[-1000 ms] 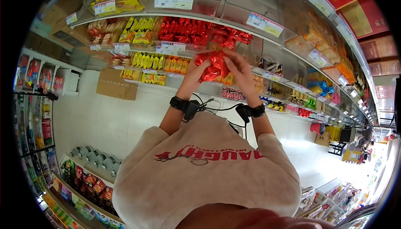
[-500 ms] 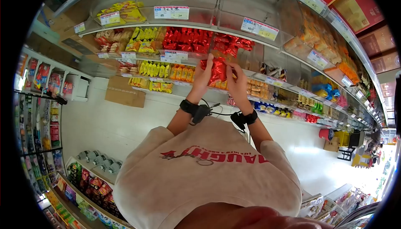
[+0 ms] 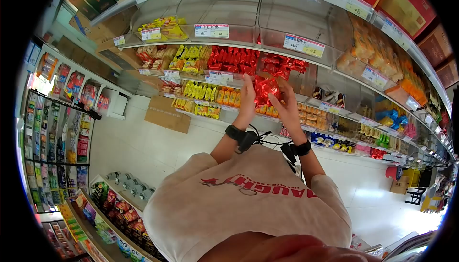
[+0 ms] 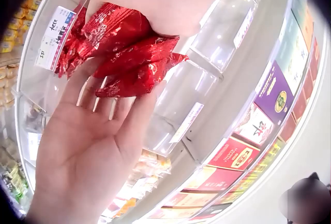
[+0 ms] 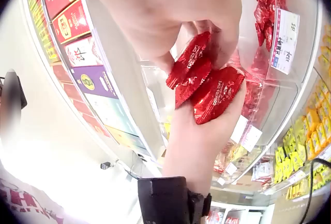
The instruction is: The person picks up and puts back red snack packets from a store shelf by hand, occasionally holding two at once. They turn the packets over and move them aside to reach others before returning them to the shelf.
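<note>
Several red foil snack packets [image 3: 266,90] are bunched between my two hands in front of the shelf. My left hand [image 3: 246,102] stands at their left side with its fingers pointing up; in the left wrist view its thumb curves over the packets [image 4: 137,79]. From the right, my right hand [image 3: 287,106] holds the bunch with bent fingers. The right palm shows in the left wrist view, fingers behind the packets and thumb along their edge. In the right wrist view the packets [image 5: 220,94] fan out below the right fingers, overlapping the left palm.
More red packets [image 3: 229,60] fill a clear shelf bin just beyond my hands, with yellow packets [image 3: 189,59] to the left. Clear bin fronts carry price tags [image 3: 303,44]. A cardboard box [image 3: 167,114] sits on the floor at left; cables [image 3: 267,139] hang between the wrist straps.
Within the head view, hands and packets have shifted right along with the shelf as the camera turned. The left fingers now stand straighter than one second ago, and the red bunch looks smaller.
</note>
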A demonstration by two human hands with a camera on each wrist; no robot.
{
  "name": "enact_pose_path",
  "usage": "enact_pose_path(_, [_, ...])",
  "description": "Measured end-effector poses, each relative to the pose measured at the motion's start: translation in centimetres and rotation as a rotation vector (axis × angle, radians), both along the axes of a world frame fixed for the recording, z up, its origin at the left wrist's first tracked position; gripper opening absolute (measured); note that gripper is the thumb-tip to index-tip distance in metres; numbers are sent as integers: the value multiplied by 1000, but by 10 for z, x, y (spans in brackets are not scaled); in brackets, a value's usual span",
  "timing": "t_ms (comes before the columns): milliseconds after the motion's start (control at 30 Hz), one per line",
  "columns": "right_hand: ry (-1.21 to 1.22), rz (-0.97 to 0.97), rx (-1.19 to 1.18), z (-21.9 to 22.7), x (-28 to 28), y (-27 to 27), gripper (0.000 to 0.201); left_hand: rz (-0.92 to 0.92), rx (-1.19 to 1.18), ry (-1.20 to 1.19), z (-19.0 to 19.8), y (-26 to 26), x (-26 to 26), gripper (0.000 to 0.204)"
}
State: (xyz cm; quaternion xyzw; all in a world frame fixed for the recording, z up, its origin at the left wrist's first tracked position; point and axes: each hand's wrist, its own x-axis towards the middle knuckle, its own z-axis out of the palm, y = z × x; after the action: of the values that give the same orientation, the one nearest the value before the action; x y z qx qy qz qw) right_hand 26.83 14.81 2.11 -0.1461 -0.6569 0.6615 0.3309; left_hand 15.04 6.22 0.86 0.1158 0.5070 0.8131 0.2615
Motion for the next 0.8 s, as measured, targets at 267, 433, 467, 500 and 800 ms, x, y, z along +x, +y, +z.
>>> enact_pose_path(267, [-63, 117, -134, -4, 22, 1, 45, -17, -10, 34, -16, 5, 8, 61])
enact_pose_path(433, [-23, 160, -35, -5, 37, 15, 44, -140, 27, 21, 20, -2, 36, 67])
enact_pose_path(467, [-22, 168, -26, -5, 41, 18, 44, -152, 35, -8, 18, 0, 37, 66])
enact_pose_path(500, [-14, 175, -45, -6, 44, 21, 44, -164, 42, -36, 17, 3, 36, 66])
enact_pose_path(800, [134, 196, -155, -5, 54, 25, 45, -197, 34, 46, -12, -14, 29, 75])
